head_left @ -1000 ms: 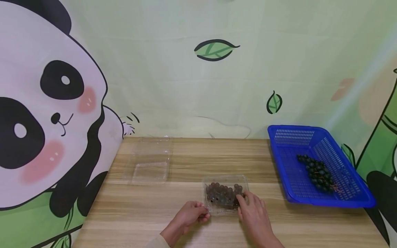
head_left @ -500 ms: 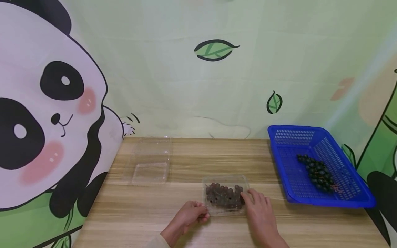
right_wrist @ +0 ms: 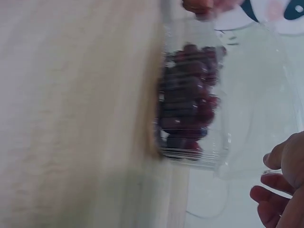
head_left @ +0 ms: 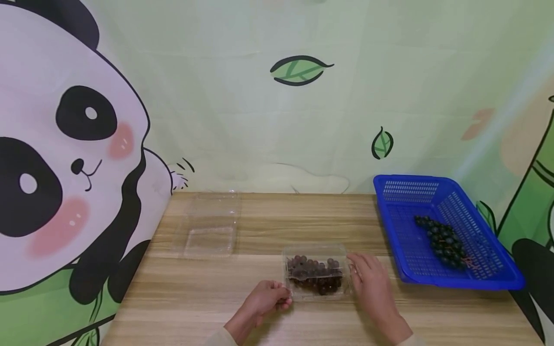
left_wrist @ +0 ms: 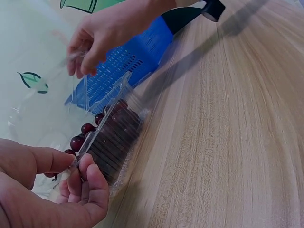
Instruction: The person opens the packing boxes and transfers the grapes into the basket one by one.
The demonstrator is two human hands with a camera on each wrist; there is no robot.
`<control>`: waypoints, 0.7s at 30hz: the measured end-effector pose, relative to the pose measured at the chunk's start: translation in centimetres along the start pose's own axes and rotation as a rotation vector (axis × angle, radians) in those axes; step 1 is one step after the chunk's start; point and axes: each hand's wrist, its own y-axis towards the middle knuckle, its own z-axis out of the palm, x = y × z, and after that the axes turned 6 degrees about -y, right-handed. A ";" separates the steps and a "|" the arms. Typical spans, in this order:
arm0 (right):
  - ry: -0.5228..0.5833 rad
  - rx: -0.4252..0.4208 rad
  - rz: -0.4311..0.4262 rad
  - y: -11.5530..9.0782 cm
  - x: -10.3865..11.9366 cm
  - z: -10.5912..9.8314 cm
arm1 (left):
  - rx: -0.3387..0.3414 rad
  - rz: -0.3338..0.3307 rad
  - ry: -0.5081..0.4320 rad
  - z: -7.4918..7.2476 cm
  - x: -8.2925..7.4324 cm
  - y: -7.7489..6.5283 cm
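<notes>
A clear plastic clamshell box (head_left: pixel 318 297) with dark red grapes (head_left: pixel 320 283) in it rests on the table near the front. Its near left corner is pinched between the thumb and fingers of my left hand (head_left: pixel 267 299). On the right side, my right hand (head_left: pixel 373 287) grips the edge of the box's clear lid (right_wrist: pixel 259 104), which stands raised off the grapes. In the left wrist view, the right hand (left_wrist: pixel 102 40) is above the box with the lid's edge between thumb and fingers. The lid's far edge is hard to make out.
A blue plastic basket (head_left: pixel 404 254) at the right holds a bunch of dark grapes (head_left: pixel 446 242). Another clear plastic box (head_left: pixel 209 240) lies toward the back left of the wooden table (head_left: pixel 182 302). A printed panda backdrop (head_left: pixel 242 120) hangs behind.
My right hand has moved right and away from me along the box's right side. The lid has lifted at its near edge, uncovering grapes at the front. The left hand stays put.
</notes>
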 end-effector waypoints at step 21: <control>0.183 0.078 0.277 4.3 -0.5 0.9 | -0.056 -0.011 0.054 -0.1 -0.2 0.0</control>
